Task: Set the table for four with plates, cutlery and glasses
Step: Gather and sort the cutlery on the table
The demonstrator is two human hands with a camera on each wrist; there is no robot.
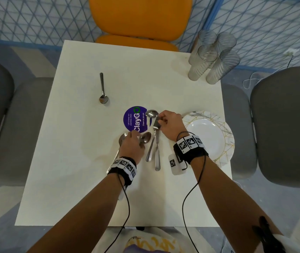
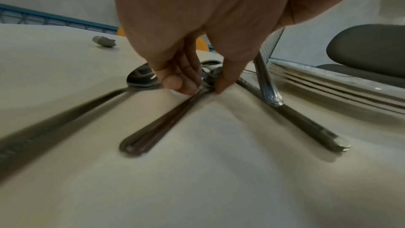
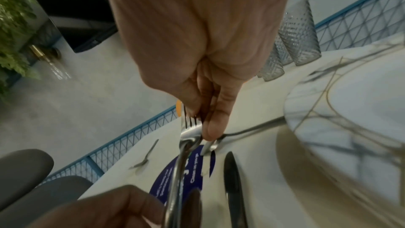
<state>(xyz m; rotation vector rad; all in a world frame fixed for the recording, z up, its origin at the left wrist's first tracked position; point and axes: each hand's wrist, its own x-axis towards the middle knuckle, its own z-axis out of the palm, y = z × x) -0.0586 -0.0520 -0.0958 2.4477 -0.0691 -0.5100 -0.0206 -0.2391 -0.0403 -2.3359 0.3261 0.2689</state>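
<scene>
Head cam looks down; wrist cams close, share cutlery.

Orange chair, blue lattice wall

Table was off-white. Sticker, frame centre, purple with white lettering. Plates, right, white, grey marbling, gold lines. Chair, top, orange; side chairs grey. Glasses clear, ribbed.

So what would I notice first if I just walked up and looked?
Probably the two hands in the middle of the white table: the left hand pinches a spoon lying flat, and the right hand lifts a fork by its head. Then the purple round sticker between them, and the clear glasses at the far right corner.
</scene>
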